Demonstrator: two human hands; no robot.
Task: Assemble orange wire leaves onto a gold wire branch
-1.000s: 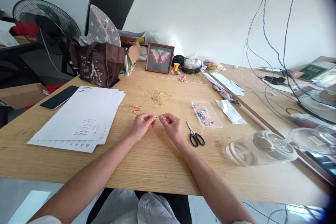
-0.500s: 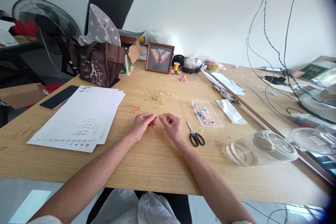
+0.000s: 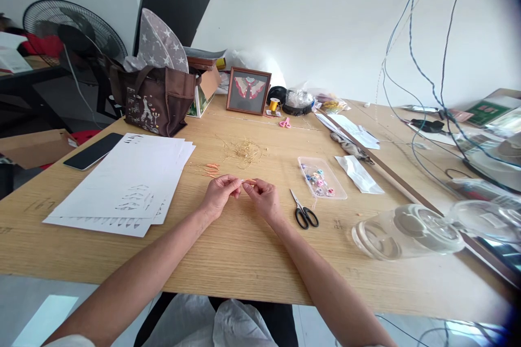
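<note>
Small, slender orange piece (image 3: 251, 180), mostly hidden

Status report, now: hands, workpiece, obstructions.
Left hand and right hand pinching, close together. Thin piece between them, details too small to tell. Scissors to the right, gold wire tangle beyond; neither in the way.

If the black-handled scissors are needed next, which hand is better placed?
Probably the right hand: the black-handled scissors lie to its right, farther from the left hand. Both hands pinch a thin orange piece, though.
</note>
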